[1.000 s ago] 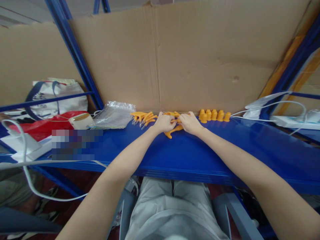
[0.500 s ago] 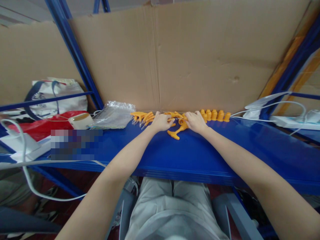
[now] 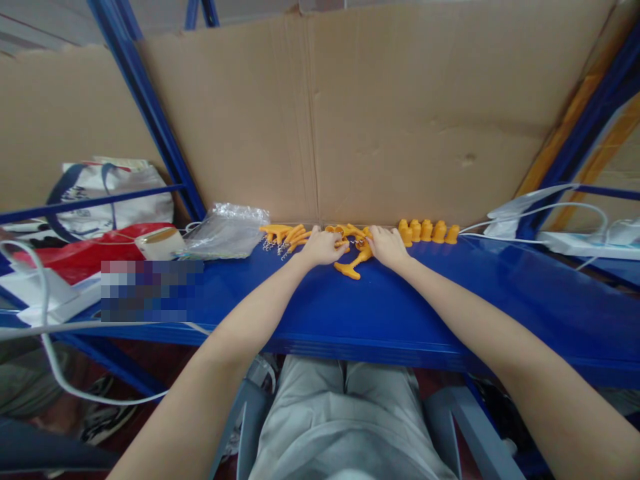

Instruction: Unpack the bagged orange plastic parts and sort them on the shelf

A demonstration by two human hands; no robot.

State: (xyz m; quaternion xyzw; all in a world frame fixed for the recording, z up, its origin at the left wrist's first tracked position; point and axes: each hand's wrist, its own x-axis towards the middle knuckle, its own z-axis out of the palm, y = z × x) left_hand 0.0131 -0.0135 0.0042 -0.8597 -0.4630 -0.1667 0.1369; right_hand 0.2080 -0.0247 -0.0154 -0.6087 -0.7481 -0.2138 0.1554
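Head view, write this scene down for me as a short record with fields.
Left hand: at loose orange pieces; grip partly hidden
Right hand: beside the T-shaped orange piece; contact unclear
Left of hands: orange-handled corkscrews, bunched
Farther left: clear plastic packaging
Right of hands: orange caps, grouped
Surface: blue table
Behind: cardboard

From where I stand, the way in to the grip is from the near side, over bare blue tabletop, though a yellow T-shaped piece juts into it from the right hand. Cardboard walls off the far side. Yellow corkscrews crowd the left hand; yellow caps block beyond the right.
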